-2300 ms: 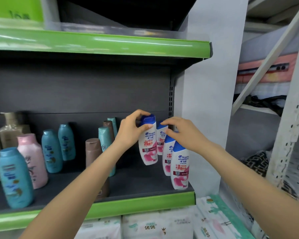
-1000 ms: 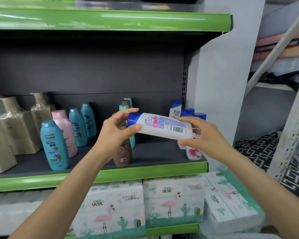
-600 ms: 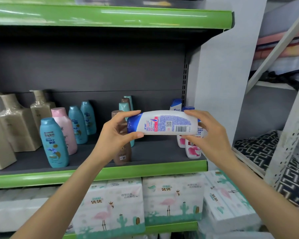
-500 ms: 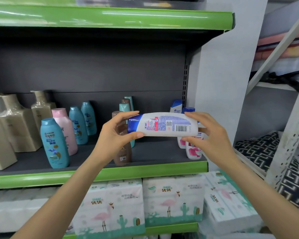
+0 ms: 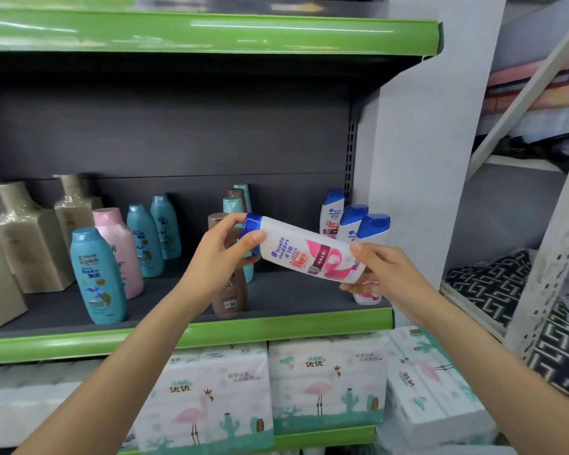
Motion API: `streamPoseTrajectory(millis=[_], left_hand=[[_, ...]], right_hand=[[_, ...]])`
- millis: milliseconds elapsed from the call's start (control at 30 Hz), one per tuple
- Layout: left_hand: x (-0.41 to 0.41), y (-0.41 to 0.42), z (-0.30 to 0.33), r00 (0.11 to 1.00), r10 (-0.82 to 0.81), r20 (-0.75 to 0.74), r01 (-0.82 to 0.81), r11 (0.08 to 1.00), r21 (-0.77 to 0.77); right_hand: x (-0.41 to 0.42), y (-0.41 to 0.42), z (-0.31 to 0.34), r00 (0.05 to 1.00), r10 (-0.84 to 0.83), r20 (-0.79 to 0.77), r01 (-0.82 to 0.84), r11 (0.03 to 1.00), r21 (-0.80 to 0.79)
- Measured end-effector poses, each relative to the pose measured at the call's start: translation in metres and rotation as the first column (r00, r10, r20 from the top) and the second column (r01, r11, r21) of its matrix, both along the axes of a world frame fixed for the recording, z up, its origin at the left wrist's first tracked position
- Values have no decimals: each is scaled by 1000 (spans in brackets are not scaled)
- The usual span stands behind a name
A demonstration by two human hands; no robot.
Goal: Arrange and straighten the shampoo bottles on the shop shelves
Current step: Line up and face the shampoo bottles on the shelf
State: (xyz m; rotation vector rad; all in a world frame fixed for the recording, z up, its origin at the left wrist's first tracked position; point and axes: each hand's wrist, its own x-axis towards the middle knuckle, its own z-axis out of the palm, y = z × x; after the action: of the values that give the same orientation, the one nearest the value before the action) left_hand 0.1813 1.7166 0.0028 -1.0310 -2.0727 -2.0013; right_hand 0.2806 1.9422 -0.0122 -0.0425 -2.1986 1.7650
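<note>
1. The white shampoo bottle (image 5: 304,254) was off the shelf, held in the air in front of the middle shelf (image 5: 191,333), w/ its long axis near-horizontal: blue cap to the left and a bit higher, base to the right and lower.
2. Left hand (image 5: 219,257) was curled round the cap end, thumb on the near face by the shoulder, fingers over the cap. Right hand (image 5: 383,274) pinched the base end, thumb on top, fingers underneath. Both clamped on the same bottle, one at each end.
3. Front label, pink ribbon print, faced the camera.
4. Key relation: the gap it probably belongs in sat far and right of the grip, by the three matching bottles (image 5: 352,224) standing upright at the right end, next to the white side panel (image 5: 424,159). Right hand was nearer that row. Judgement: the base must swing down approx a quarter turn before it can stand, cap going up.
5. Materials: bottle looked like smooth glossy plastic, flattened oval body, rounded cap; likely slippery but light.
6. Elsewhere on the shelf: teal bottles (image 5: 99,277), a pink bottle (image 5: 119,251), a brown bottle (image 5: 229,297) just behind the left wrist, beige angular bottles (image 5: 30,238) at far left. Tissue packs (image 5: 326,379) w/ flamingo print sat on the shelf below.
</note>
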Motion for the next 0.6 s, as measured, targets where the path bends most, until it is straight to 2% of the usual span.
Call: streamPoseTrajectory(millis=[167,267,400,500,600], left_hand=[[1,8,7,994,57,96,-67,992,106],[-2,12,11,975,96,199,-121,986,118],[-3,17,16,976,42,213,-64,993,100],[-1,26,19,982,52,183,-80,986,145],[-1,38,24,989,102,109,-120,978,171]], right_hand=[[2,4,-1,997,28,-75,-32,998,-45],[2,6,3,996,-23,-91,20,999,-33],[-1,9,2,994,-87,-69,85,996,-23],[-4,11,2,980,-169,-102,186,965,184],[-7,19,9,944,-272,-188,324,874,363]])
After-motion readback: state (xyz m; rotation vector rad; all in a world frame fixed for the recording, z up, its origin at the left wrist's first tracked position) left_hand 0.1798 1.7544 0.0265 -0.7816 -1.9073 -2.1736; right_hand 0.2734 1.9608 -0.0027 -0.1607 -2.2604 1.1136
